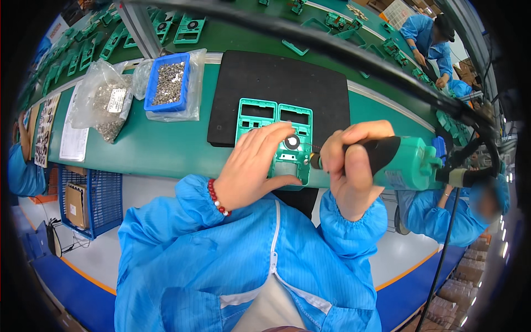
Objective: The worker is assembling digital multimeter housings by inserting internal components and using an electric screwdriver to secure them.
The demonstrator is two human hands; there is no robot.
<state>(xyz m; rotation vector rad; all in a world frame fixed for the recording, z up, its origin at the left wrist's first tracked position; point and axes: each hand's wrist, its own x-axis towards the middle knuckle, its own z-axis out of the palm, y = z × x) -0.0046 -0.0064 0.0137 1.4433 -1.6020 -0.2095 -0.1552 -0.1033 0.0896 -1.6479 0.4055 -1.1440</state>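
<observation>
Two green plastic housings lie side by side on a black mat [279,74] at the bench's front edge. My left hand [251,166] covers much of the left housing [258,104]. Its fingers and thumb reach over to hold the right housing [307,130], which carries a round part with a white centre [292,142]. Wrapped round a green and black electric screwdriver [406,163], my right hand [354,166] keeps it nearly level. The screwdriver's tip is at the right housing's lower right edge; whether it touches a screw I cannot tell.
A blue tray of small metal screws [170,83] and a clear bag of similar parts [108,102] stand at left. Beyond, more green housings [189,29] lie on a line. A dark cable [470,146] hangs at right. Co-workers in blue sit on both sides.
</observation>
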